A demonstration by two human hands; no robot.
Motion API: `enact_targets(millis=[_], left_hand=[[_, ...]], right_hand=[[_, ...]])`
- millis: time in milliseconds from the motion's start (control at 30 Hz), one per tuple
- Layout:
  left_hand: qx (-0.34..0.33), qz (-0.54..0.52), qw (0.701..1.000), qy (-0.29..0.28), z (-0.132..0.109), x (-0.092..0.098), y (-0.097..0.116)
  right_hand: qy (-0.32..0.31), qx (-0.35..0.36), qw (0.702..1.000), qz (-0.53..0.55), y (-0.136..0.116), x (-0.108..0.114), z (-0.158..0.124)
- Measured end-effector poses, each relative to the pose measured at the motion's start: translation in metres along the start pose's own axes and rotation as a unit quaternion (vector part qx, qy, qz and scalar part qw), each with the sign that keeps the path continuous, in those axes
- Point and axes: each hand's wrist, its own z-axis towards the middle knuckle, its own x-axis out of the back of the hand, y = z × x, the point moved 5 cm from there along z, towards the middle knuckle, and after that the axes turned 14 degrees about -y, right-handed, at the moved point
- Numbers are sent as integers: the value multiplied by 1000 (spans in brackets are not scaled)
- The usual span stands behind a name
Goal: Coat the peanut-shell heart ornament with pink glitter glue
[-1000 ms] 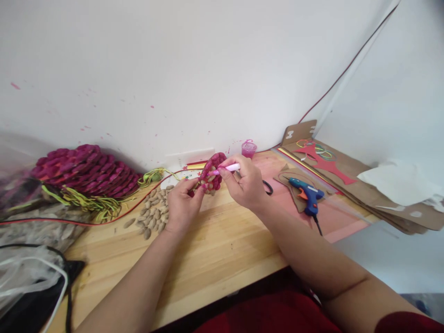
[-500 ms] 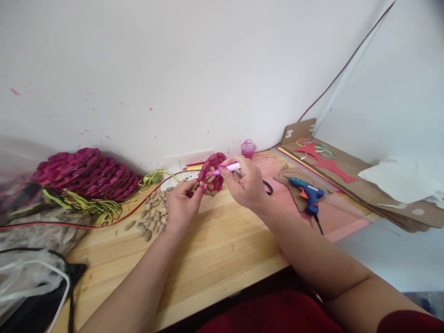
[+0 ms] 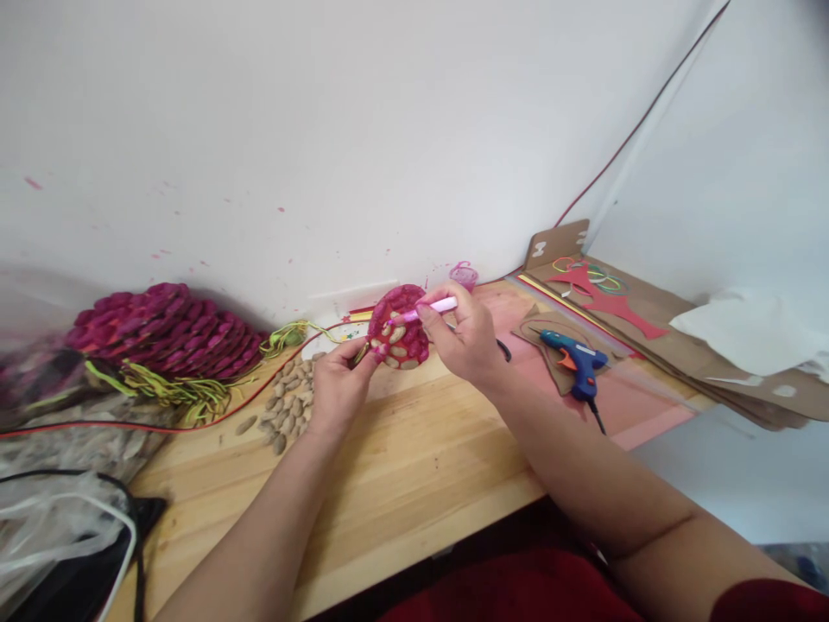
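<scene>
My left hand [image 3: 344,376] pinches the left edge of a round disc [image 3: 409,350] covered with peanut shells, held up over the table. Its rim shells are magenta, while several in the middle stay pale. Between the fingers and thumb of my right hand [image 3: 465,337] is a paintbrush [image 3: 433,307] with a light handle, its pink tip against the shells. Behind that hand, by the wall, stands a clear cup of pink paint [image 3: 464,275]. Left of my left hand lies a pile of loose peanuts [image 3: 288,402].
A stack of magenta shell discs [image 3: 168,328] with yellow-green strings [image 3: 168,389] fills the left. On the right are a blue glue gun [image 3: 579,361], cardboard sheets [image 3: 712,380], red cutouts [image 3: 618,311] and white cloth [image 3: 744,333]. A red cord [image 3: 246,397] crosses the table.
The disc has turned to face me more, showing more of its shells. My right hand and the brush have shifted slightly right, with the tip still at the shells.
</scene>
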Motion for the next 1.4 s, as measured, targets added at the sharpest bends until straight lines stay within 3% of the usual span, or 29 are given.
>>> enact_targets(millis=[400,1067,1400], left_hand=[[-3,-62,998,-13,-1,-2,-1],[-23,-31,999,6,-1,0,-1],[-26,1,999,18,-1,2,-3]], right_hand=[[33,12,999,-39,3,3,-2],[-6,84,992,-96,-15,-5,-3],[7,52,993,-109,-12,-1,-2]])
